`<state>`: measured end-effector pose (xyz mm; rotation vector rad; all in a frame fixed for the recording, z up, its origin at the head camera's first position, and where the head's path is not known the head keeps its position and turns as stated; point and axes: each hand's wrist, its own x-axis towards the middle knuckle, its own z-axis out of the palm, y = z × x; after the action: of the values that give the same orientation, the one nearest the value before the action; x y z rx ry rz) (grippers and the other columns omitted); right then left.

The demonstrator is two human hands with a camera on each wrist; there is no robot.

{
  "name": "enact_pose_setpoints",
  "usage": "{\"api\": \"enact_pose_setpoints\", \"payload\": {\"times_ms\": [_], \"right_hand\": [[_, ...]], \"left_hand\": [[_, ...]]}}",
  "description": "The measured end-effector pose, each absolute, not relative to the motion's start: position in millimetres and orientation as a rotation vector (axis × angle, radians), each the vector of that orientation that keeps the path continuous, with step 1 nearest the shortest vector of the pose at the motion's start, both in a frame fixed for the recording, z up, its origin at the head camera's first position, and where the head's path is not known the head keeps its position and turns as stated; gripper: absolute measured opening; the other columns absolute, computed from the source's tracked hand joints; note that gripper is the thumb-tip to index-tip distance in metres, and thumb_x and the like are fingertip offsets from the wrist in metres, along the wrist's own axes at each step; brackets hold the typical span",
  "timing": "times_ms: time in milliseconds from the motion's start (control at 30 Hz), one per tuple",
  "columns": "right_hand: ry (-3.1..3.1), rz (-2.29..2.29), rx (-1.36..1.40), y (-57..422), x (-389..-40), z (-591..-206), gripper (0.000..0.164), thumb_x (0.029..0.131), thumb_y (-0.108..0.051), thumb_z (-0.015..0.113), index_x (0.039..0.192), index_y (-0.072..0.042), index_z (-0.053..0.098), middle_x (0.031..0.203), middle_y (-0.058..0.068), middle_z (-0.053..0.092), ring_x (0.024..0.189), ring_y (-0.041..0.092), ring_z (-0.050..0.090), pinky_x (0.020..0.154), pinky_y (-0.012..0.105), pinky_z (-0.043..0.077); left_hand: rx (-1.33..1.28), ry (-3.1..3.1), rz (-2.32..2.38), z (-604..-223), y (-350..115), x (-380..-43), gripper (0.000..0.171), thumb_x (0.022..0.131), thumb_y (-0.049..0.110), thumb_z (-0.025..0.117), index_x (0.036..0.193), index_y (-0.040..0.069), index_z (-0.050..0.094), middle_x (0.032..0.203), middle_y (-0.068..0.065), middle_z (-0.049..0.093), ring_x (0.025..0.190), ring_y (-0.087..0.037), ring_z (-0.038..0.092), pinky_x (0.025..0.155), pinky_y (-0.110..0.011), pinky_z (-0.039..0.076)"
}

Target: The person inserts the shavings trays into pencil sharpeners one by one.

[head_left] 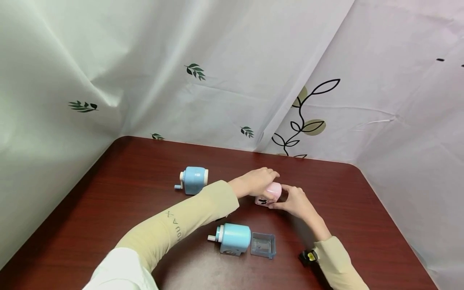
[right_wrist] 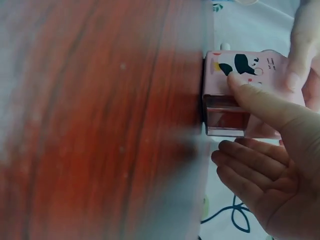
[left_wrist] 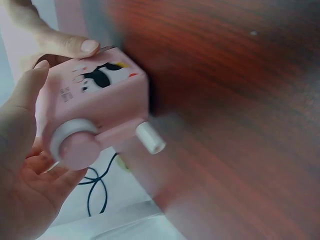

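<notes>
The pink sharpener [left_wrist: 100, 97] is a rounded, boxy thing with a black-and-white panda print [left_wrist: 100, 77] on one flat face. Its crank [left_wrist: 117, 134] ends in a white handle [left_wrist: 150, 137], and a clear bin [right_wrist: 226, 120] sits in the body at the side near the right fingers.

In the head view it is just right of centre, low over the counter [head_left: 333, 197], between the two hands. The left hand [head_left: 256, 181] grips it, thumb on one side and fingers on the other. The right hand [head_left: 297, 202] lays its thumb [right_wrist: 260, 102] on the panda face; its other fingers stretch out loosely just beside the bin, and whether they touch it I cannot tell.

The bin's contents cannot be made out. A see-through, open-topped tray [head_left: 262, 246] lies at lower centre, just beside a light-blue sharpener [head_left: 235, 237]. A second blue sharpener [head_left: 195, 181] stands left of centre, beyond the left sleeve [head_left: 188, 215].
</notes>
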<state>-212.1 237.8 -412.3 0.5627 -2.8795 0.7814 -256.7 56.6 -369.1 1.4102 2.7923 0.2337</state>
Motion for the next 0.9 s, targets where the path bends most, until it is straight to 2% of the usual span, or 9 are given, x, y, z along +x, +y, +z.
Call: {"api": "enact_pose_setpoints", "payload": {"times_ms": [133, 300, 533, 900], "right_hand": [[-2.832, 0.781, 0.528, 240, -209, -409, 0.067, 0.06, -0.048, 0.079, 0.11, -0.008, 0.062, 0.096, 0.005, 0.067, 0.085, 0.022, 0.058, 0.075, 0.042, 0.047], [-2.731, 0.807, 0.509, 242, -204, -402, 0.064, 0.061, -0.044, 0.08, 0.111, -0.008, 0.061, 0.102, 0.007, 0.067, 0.092, 0.021, 0.06, 0.079, 0.042, 0.047], [-2.694, 0.832, 0.475, 241, -195, -391, 0.063, 0.058, -0.047, 0.081, 0.106, -0.01, 0.063, 0.099, 0.005, 0.067, 0.088, 0.024, 0.062, 0.073, 0.04, 0.05], [-2.629, 0.793, 0.511, 240, -185, -380, 0.058, 0.062, -0.05, 0.077, 0.105, -0.012, 0.064, 0.099, 0.004, 0.068, 0.093, 0.019, 0.06, 0.077, 0.042, 0.047]], "left_hand": [[1.409, 2.812, 0.264, -358, 56, -255, 0.07, 0.079, 0.048, 0.064, 0.131, 0.006, 0.043, 0.126, -0.007, 0.051, 0.112, -0.018, 0.045, 0.095, -0.026, 0.038], [1.399, 2.826, 0.305, -344, 51, -252, 0.071, 0.081, 0.049, 0.062, 0.133, 0.006, 0.041, 0.129, -0.006, 0.049, 0.116, -0.017, 0.042, 0.098, -0.027, 0.036], [1.356, 2.827, 0.437, -334, 38, -248, 0.066, 0.081, 0.047, 0.062, 0.13, 0.008, 0.044, 0.121, -0.005, 0.053, 0.11, -0.013, 0.045, 0.092, -0.026, 0.04], [1.399, 2.845, 0.505, -325, 25, -235, 0.062, 0.079, 0.047, 0.065, 0.124, 0.007, 0.049, 0.113, -0.006, 0.056, 0.104, -0.014, 0.047, 0.088, -0.027, 0.042]]}}
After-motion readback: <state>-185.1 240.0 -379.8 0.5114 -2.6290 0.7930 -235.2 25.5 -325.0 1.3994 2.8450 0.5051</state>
